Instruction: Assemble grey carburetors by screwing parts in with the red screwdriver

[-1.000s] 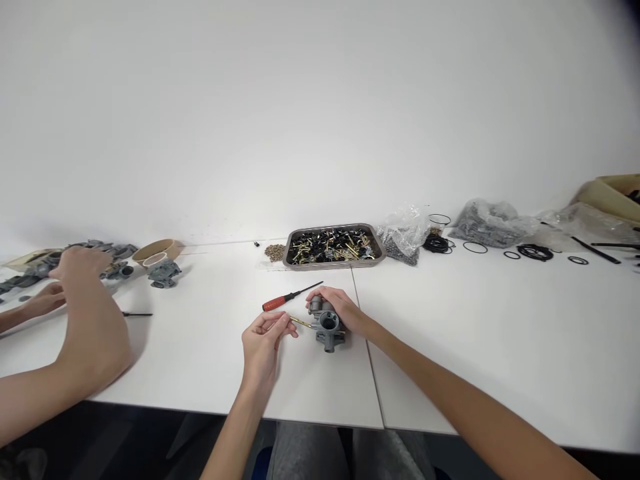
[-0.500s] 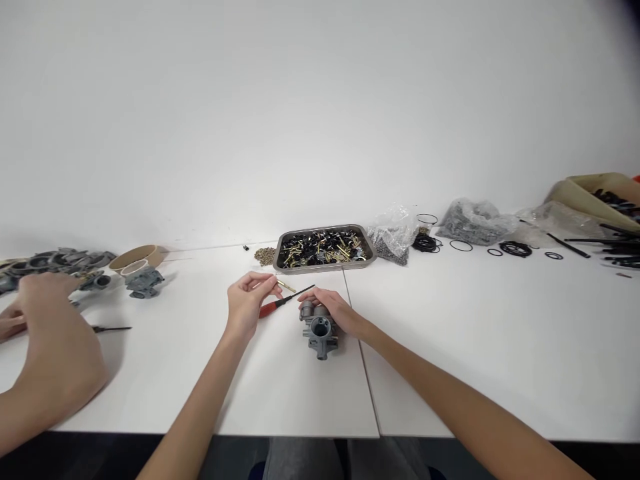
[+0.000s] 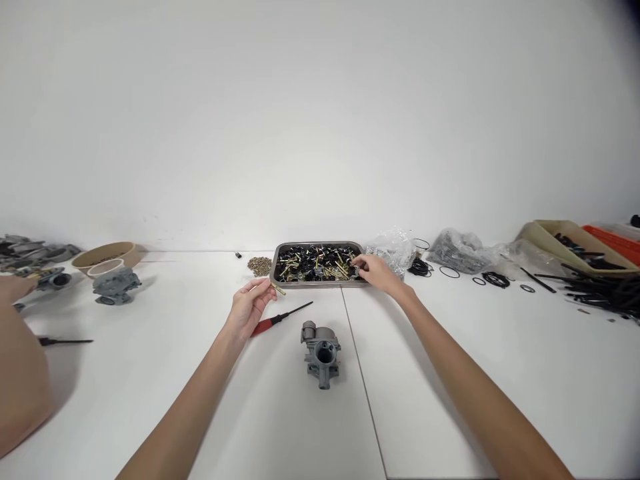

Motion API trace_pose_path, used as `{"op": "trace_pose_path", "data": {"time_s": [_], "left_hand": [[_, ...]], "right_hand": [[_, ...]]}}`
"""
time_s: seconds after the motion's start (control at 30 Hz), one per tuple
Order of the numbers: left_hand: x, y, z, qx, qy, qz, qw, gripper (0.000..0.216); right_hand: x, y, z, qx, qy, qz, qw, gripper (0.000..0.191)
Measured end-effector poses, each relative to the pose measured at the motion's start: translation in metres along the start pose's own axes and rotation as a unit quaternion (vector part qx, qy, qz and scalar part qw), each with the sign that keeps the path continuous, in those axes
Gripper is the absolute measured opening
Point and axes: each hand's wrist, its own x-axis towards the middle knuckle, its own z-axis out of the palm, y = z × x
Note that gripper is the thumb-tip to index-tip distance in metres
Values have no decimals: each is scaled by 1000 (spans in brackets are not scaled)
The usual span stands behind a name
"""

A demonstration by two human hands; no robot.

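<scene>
My left hand (image 3: 249, 309) pinches a thin brass rod (image 3: 278, 289) just left of a metal tray (image 3: 274, 273) that is full of black and brass small parts. At the tray's right end my right hand (image 3: 376, 271) reaches into the parts with curled fingertips; what they hold, if anything, I cannot make out. A grey carburetor body (image 3: 321, 352) stands alone on the white table in front of me. A red-handled screwdriver (image 3: 278, 318) lies just beyond it, under my left hand.
Another person's arm (image 3: 20, 373) is at the far left beside grey carburetor bodies (image 3: 113, 285), a cardboard ring (image 3: 103, 256) and a black tool (image 3: 63, 341). Right of the tray lie plastic bags (image 3: 457, 249), black O-rings (image 3: 495, 279) and bins (image 3: 575, 248) of black parts. A pile of small brass pieces (image 3: 259, 265) lies left of the tray.
My right hand let go of the carburetor body and went up to the tray. My left hand carried the brass rod away from the body toward the tray. The view tilted.
</scene>
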Motion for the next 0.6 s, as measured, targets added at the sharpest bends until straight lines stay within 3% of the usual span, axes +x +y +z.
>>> {"op": "trace_pose_path", "data": {"time_s": [0.1,0.27,0.43,0.6], "left_hand": [[1,2,0,-10,2,4,1000,27],[0,1,0,-7,-2,8,1000,26],[-2,1,2,1,-11,4,1000,24],[-1,-1,1,12,-9,7,1000,25]], "right_hand": [[21,16,4,-78,-20,11,997,31],[33,29,14,-129,-58,17,990,22],[36,35,13,-118,-63,2,991,19],[38,31,8,-57,-11,-3,998,18]]}}
